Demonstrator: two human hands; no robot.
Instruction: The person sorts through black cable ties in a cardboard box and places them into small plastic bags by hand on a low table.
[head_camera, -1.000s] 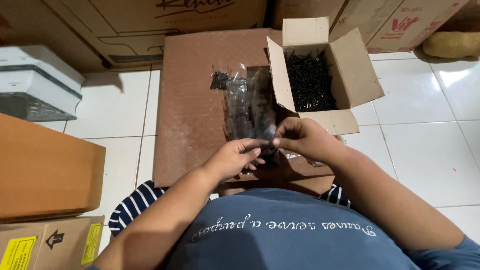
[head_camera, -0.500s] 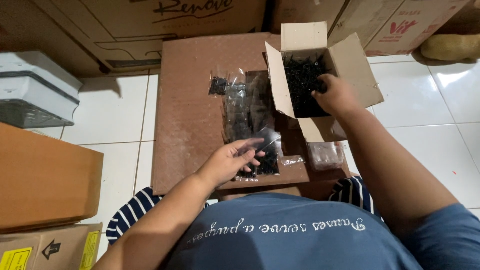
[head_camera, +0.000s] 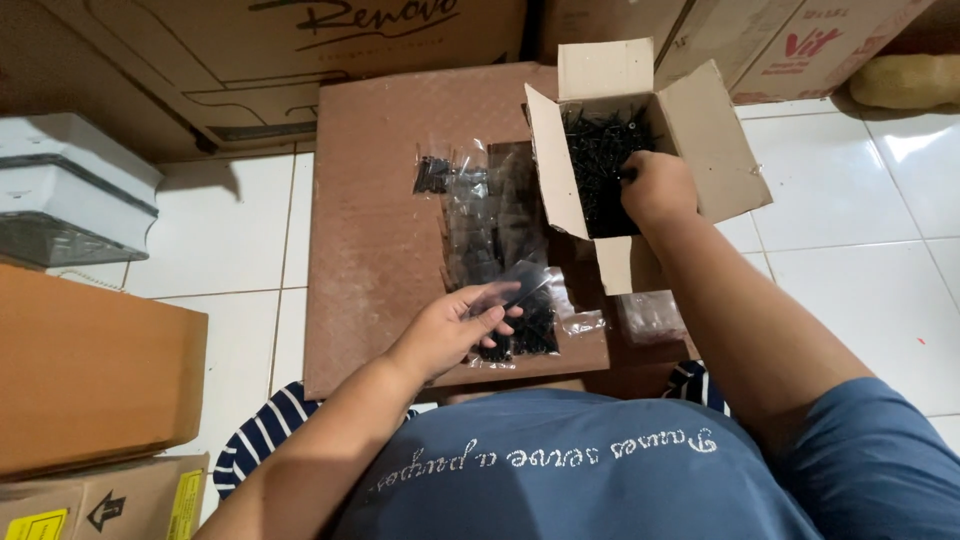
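Note:
My left hand (head_camera: 455, 325) holds a small clear plastic bag (head_camera: 522, 290) above the brown board (head_camera: 380, 220), just over a filled bag of black screws (head_camera: 530, 335). My right hand (head_camera: 655, 185) reaches into the open cardboard box (head_camera: 700, 130), fingers closed down among the loose black screws (head_camera: 600, 150); what the fingers grip is hidden. A row of filled clear bags (head_camera: 485, 215) lies on the board left of the box.
Big cardboard cartons (head_camera: 300, 60) stand along the back. A white and grey plastic case (head_camera: 70, 190) sits at the left, above a brown box (head_camera: 90, 370). White floor tiles (head_camera: 860, 220) lie to the right. A small packet (head_camera: 650, 315) lies by the box.
My right hand left the bag near my left hand and moved up into the cardboard box. My left hand stayed low, keeping the clear bag.

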